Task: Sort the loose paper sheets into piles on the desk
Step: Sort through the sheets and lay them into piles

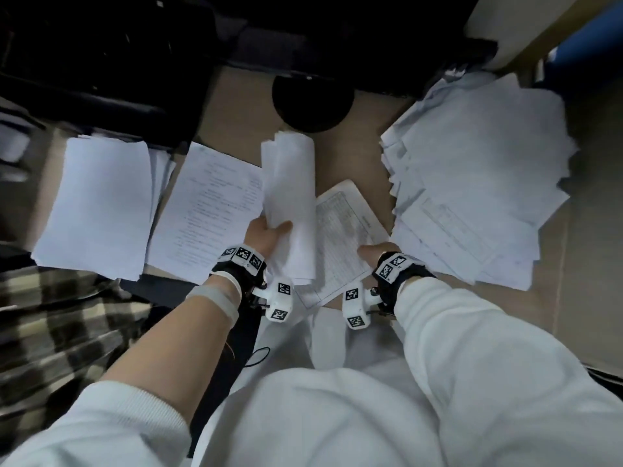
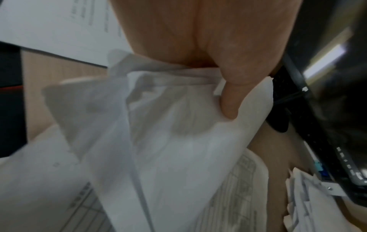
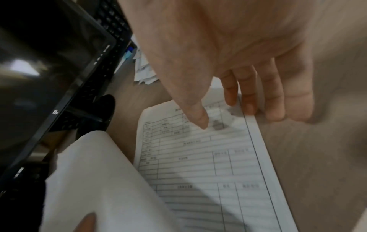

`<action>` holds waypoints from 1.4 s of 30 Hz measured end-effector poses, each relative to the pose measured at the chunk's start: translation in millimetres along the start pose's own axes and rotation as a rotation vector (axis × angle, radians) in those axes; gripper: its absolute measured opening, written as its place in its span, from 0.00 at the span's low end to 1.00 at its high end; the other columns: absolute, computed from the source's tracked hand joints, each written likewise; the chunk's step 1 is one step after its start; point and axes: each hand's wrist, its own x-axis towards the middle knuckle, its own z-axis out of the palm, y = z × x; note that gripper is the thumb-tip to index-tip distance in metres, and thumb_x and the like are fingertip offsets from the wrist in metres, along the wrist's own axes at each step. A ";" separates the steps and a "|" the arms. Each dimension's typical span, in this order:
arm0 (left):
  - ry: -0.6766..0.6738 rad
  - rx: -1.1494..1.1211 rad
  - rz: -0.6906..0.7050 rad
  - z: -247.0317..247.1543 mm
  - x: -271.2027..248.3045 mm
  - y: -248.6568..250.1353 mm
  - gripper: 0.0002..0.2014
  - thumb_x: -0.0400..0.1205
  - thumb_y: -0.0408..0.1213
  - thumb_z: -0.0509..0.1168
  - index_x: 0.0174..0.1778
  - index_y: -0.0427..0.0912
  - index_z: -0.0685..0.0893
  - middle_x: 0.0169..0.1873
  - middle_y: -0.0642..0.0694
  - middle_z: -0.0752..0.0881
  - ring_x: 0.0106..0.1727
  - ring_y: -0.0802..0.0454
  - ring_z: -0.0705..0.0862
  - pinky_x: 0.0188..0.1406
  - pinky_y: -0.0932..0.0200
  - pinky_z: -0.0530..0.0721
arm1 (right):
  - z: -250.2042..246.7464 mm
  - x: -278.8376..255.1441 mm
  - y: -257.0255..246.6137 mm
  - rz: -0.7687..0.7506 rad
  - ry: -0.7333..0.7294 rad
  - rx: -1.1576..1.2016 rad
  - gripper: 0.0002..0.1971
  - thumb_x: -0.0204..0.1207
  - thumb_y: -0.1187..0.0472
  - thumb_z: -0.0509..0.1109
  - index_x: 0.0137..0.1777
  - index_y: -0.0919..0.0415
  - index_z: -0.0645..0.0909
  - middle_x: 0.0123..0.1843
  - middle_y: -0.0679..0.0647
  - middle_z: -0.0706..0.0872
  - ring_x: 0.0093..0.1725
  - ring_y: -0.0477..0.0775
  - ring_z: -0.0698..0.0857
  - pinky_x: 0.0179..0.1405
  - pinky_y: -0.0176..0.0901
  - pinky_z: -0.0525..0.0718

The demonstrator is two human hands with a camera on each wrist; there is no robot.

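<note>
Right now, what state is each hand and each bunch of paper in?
Left hand: grips a curled bundle of sheets, lifted.
Right hand: fingers straight, at the form's edge.
Form: flat on the desk.
Right pile: messy, fanned.
Two left piles: flat, fairly tidy.

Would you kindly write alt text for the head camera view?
The left hand grips a curled bundle of white paper sheets above a beige desk, while the right hand touches a printed table form. Paper piles lie on either side.
</note>
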 end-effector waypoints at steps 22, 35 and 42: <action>0.070 -0.139 0.011 0.4 -12.3 -23.1 0.18 0.82 0.42 0.72 0.64 0.36 0.83 0.44 0.51 0.88 0.45 0.55 0.88 0.38 0.70 0.84 | 8.8 3.5 -69.8 -0.527 0.011 -0.305 0.43 0.75 0.56 0.71 0.87 0.48 0.54 0.90 0.50 0.40 0.88 0.54 0.38 0.86 0.55 0.52; 0.218 -0.228 0.199 0.0 -43.2 40.4 0.23 0.83 0.55 0.67 0.56 0.36 0.89 0.47 0.45 0.91 0.51 0.45 0.90 0.50 0.54 0.88 | -24.9 -67.6 -112.8 -0.682 -0.287 0.297 0.23 0.78 0.60 0.77 0.71 0.64 0.77 0.60 0.60 0.88 0.56 0.59 0.89 0.48 0.53 0.90; 0.100 -0.377 0.176 -22.5 -52.1 55.0 0.17 0.83 0.52 0.69 0.43 0.40 0.89 0.43 0.44 0.92 0.48 0.45 0.91 0.52 0.51 0.88 | -25.7 -94.5 -117.3 -0.781 -0.116 0.328 0.26 0.77 0.70 0.70 0.72 0.50 0.79 0.64 0.54 0.86 0.65 0.52 0.85 0.62 0.62 0.87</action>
